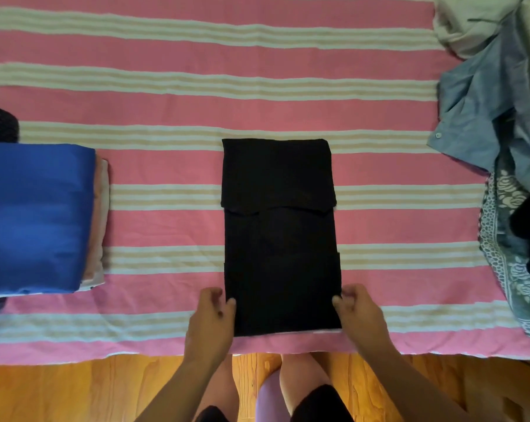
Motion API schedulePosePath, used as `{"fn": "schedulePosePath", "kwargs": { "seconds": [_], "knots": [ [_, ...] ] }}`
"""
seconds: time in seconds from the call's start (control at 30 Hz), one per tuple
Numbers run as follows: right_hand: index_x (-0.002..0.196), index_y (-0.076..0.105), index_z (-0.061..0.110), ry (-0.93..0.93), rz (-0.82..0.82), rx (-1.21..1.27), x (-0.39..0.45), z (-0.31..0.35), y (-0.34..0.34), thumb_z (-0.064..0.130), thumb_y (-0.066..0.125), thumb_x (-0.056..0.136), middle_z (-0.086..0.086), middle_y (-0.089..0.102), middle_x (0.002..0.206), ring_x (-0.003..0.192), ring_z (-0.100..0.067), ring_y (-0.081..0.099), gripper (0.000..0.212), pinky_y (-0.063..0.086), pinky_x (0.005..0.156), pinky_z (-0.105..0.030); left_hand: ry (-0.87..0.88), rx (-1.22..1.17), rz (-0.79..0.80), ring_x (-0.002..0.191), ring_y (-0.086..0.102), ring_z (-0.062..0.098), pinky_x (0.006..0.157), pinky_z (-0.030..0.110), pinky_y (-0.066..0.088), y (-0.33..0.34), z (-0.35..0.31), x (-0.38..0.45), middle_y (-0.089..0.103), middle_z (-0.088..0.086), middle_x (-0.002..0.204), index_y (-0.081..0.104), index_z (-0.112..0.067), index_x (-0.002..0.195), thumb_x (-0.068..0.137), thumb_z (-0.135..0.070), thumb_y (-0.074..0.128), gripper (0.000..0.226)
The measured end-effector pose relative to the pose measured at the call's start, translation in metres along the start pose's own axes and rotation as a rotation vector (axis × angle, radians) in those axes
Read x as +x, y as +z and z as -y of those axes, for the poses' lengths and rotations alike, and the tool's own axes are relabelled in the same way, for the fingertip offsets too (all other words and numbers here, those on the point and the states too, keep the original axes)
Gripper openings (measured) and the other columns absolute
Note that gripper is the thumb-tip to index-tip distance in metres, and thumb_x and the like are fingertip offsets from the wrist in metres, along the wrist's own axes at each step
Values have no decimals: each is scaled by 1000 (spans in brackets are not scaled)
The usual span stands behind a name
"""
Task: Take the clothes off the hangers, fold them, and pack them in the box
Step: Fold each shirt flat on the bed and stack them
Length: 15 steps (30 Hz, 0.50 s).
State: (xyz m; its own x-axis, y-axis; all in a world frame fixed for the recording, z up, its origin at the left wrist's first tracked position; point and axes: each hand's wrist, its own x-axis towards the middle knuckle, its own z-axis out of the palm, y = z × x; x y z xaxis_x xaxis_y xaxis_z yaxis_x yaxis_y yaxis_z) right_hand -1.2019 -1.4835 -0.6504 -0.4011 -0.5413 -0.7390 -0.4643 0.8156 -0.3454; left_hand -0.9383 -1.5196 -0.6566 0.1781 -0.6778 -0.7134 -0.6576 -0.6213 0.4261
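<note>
A black garment (279,233) lies flat on the striped bed, folded into a long narrow rectangle with a fold line across its upper third. My left hand (212,315) pinches its near left edge between thumb and fingers. My right hand (358,312) pinches the near right edge the same way. Both hands sit just above the garment's bottom corners. No box and no hanger show in this view.
A pink sheet with cream stripes (166,102) covers the bed. A stack of folded clothes topped by a blue piece (35,217) sits at the left. A loose heap of clothes (501,117) lies at the right, over a patterned teal fabric (507,269). Wooden floor (75,391) runs along the near edge.
</note>
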Motion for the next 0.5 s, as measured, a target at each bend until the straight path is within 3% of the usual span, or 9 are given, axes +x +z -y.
{"fn": "schedulePosePath", "kwargs": {
  "seconds": [0.13,0.27,0.37,0.5],
  "knots": [
    [121,54,22,-133,-155,127,59,70,-26,34,60,99,5,60,109,96,-14,59,26,47,81,-30,31,-246,-135,100,60,20,85,33,45,-29,-72,67,60,-4,107,53,-18,129,102,-35,56,32],
    [129,55,15,-79,-113,237,136,138,-41,37,61,98,0,62,120,110,-21,59,38,46,89,-34,83,-276,-126,99,63,23,91,39,53,-44,-135,132,63,2,109,59,-14,121,101,-40,58,33],
    [110,64,12,-39,-149,158,155,149,-43,34,62,98,-6,67,106,99,-26,63,25,44,78,-33,46,-206,-134,91,65,31,79,40,55,-43,-145,143,66,15,98,62,-4,105,102,-33,58,30],
    [92,66,8,-45,-148,251,134,137,-45,28,61,99,-7,67,93,86,-24,63,21,48,72,-35,-39,-394,-60,74,64,23,67,35,53,-49,-137,131,70,14,90,63,-2,101,105,-26,55,25]
  ]
}}
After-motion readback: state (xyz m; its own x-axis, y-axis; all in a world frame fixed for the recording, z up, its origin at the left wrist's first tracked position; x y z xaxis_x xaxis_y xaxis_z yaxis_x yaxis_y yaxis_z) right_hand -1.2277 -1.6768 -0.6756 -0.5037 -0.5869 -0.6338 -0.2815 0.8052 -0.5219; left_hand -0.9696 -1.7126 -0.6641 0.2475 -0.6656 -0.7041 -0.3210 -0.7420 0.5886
